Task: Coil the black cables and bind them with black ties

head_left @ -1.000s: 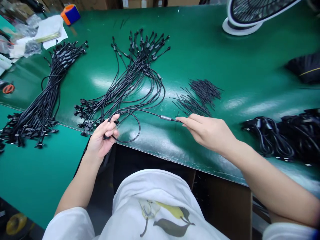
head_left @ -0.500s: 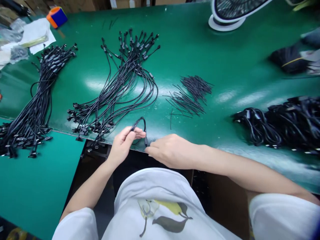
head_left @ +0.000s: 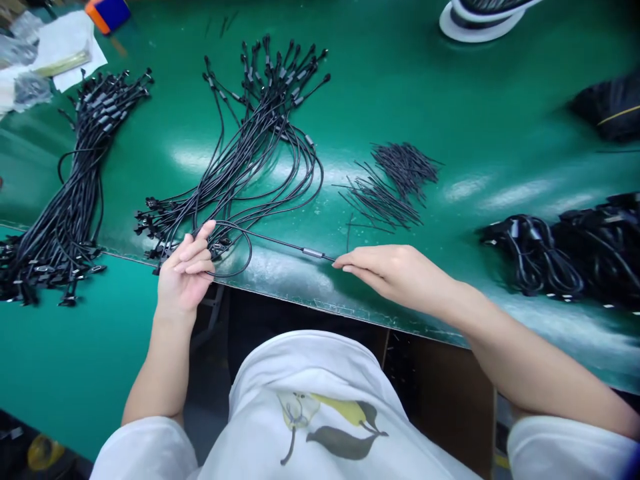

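Bare tabletop before fan, cable pile leftward

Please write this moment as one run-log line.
left grip: looped black cable | right grip: same cable, beside grey sleeve | nearby: cable pile, thin black strips

A white fan base is set on the green table. At the far left, papers are laid near crumpled plastic bags and a blue-and-orange object.

Workshop: green bench, cable bundles.
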The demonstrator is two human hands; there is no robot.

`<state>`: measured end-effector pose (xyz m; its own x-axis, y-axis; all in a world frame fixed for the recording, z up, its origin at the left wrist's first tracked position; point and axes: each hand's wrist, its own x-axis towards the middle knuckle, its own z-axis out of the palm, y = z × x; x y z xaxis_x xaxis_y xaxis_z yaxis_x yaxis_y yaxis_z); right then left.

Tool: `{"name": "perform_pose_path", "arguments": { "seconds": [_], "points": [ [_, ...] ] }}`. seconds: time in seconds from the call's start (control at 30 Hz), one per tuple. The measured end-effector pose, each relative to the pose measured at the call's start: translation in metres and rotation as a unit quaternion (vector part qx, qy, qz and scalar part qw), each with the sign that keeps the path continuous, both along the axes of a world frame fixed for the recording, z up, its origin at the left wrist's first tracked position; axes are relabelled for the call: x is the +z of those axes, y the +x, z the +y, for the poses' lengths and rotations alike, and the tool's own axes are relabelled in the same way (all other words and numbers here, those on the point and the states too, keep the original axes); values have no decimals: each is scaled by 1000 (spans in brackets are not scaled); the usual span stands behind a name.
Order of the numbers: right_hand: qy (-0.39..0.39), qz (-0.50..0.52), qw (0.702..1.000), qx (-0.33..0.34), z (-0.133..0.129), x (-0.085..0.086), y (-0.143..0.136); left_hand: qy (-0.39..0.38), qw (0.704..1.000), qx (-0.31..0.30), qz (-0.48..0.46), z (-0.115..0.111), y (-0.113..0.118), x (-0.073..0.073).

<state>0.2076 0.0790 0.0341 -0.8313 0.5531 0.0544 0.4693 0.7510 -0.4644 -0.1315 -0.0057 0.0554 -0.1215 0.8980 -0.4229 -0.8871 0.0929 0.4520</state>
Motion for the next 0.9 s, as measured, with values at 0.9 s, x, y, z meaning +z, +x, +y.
{"name": "perform_pose_path", "arguments": {
  "seconds": [0.9],
  "points": [
    [-645, 415, 614, -184, -19, -17, -95, -17, 937, -258, 234, -12, 103, -44]
  ]
}}
